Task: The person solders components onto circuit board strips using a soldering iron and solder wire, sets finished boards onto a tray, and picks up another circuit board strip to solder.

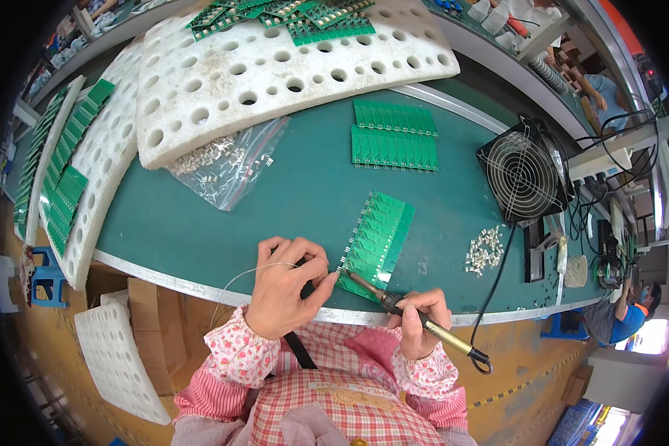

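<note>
A green circuit board panel (379,241) lies on the green bench mat near the front edge, with a row of small connectors along its left side. My right hand (421,321) grips a soldering iron (442,332), its tip meeting the panel's lower left corner. Closed in a pinch, my left hand (291,282) is at that same corner with thin solder wire (238,279) running from its fingers. The wire loops back beside the wrist. Whether the left fingertips touch the board I cannot tell.
Two more board panels (395,147) lie farther back. White foam slabs with holes (238,70) carry several boards. A plastic bag of small connectors (227,163) sits at the left. On the right are a fan (524,172), a pile of loose connectors (485,250) and the iron's cord (498,279).
</note>
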The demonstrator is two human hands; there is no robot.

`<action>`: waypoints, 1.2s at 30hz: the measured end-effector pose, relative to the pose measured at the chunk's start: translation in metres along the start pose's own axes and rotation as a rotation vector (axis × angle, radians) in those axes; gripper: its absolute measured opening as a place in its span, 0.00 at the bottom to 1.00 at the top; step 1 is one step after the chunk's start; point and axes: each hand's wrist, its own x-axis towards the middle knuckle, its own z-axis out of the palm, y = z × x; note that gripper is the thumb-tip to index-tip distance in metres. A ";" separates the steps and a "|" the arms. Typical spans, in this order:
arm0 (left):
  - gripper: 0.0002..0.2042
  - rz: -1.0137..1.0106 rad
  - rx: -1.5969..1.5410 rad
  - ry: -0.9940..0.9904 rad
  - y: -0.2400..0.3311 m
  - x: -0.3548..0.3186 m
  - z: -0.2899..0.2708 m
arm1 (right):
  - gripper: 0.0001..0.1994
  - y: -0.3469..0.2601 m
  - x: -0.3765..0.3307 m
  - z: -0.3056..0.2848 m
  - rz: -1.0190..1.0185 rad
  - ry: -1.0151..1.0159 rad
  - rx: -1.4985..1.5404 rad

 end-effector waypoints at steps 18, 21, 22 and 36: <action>0.07 -0.037 -0.089 -0.049 -0.005 -0.005 -0.004 | 0.07 0.005 -0.004 -0.002 -0.036 0.069 0.148; 0.08 -0.028 -0.092 -0.057 -0.006 -0.005 -0.004 | 0.06 0.005 -0.001 -0.004 -0.100 -0.033 0.126; 0.08 -0.028 -0.091 -0.056 -0.006 -0.004 -0.004 | 0.06 0.003 0.000 -0.004 -0.097 -0.050 0.116; 0.08 0.035 -0.038 -0.041 -0.005 -0.003 -0.002 | 0.07 -0.002 0.001 -0.003 -0.017 -0.063 0.075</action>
